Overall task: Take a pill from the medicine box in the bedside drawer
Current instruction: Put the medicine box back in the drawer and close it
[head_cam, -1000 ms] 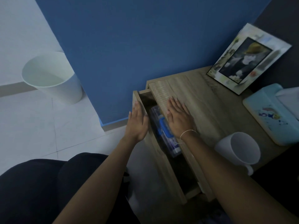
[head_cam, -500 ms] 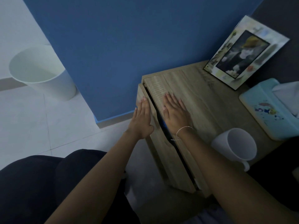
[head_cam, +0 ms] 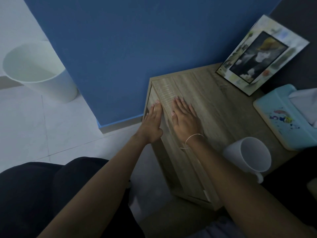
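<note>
The wooden bedside table [head_cam: 214,103] stands against the blue wall. Its top drawer [head_cam: 164,152] is pushed in flush, so the medicine box inside is hidden. My left hand [head_cam: 152,124] lies flat against the drawer front near its upper edge, fingers straight and together. My right hand [head_cam: 184,120] rests palm down on the table top just beside that edge, with a thin white bracelet at the wrist. Neither hand holds anything.
A white mug [head_cam: 250,156] lies tilted on the table's near right part. A picture frame [head_cam: 260,55] leans at the back right, and a light blue tissue box [head_cam: 283,117] sits at the far right. A white waste bin [head_cam: 37,71] stands on the tiled floor at left.
The drawer, open a second ago with the clear box with a blue handle showing, has been pushed shut by my left hand. My right hand stayed flat on the table top.
</note>
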Demonstrator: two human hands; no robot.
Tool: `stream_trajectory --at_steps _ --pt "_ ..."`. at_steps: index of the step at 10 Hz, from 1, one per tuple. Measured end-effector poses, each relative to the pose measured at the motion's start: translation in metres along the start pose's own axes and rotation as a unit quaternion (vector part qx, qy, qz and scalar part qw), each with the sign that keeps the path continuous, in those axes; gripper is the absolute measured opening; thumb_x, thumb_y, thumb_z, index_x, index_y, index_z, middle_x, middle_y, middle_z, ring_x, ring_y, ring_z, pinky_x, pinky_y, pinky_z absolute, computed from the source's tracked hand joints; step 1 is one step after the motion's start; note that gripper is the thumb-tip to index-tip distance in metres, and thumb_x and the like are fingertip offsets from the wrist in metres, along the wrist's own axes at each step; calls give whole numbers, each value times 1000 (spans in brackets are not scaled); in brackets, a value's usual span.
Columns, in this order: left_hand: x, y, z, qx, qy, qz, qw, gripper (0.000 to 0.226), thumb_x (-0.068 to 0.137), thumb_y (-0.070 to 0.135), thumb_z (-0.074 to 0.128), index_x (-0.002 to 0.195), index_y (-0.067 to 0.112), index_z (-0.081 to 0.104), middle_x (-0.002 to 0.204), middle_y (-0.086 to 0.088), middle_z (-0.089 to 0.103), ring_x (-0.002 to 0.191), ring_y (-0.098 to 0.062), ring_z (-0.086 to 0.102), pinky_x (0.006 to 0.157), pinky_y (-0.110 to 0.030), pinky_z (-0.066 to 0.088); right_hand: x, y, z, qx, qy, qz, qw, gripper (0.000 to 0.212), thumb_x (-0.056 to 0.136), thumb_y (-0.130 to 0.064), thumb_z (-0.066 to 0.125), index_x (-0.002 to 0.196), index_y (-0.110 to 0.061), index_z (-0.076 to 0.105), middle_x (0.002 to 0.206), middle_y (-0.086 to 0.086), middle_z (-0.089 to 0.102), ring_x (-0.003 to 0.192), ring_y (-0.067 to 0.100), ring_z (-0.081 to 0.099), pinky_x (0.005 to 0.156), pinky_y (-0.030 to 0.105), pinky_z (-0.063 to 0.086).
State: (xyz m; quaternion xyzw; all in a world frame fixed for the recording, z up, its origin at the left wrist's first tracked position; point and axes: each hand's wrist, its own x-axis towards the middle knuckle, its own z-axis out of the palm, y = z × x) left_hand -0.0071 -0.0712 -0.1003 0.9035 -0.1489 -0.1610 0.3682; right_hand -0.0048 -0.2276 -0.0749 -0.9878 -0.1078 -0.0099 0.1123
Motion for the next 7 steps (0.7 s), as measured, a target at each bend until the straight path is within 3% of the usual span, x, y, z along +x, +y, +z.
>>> stream_trajectory --at_steps 1,5,7 --pt "2 -1 1 1 0 1 1000 95 74 0 46 149 3 -12 160 -14 -15 148 -30 -14 121 -51 7 0 0 0 -1 3 2 1000 52 101 -27 23 151 -14 18 160 1 17 148 13 8 122 36 5" --pt "-23 -6 -9 38 19 -11 999 88 80 2 46 149 4 -8 161 -12 -8 148 -30 -11 122 -41 0 0 -2 -3 -11 -4 0 1000 52 101 -28 21 151 -12 18 160 2 18 148 14 9 122 36 4" --pt "-65 1 -64 105 68 -14 992 74 95 20 42 151 8 -5 162 -9 -6 149 -27 -9 121 -39 0 6 -22 -28 -39 -115 37 992 54 102 -27 18 151 -9 6 162 7 5 149 21 3 121 41 5"
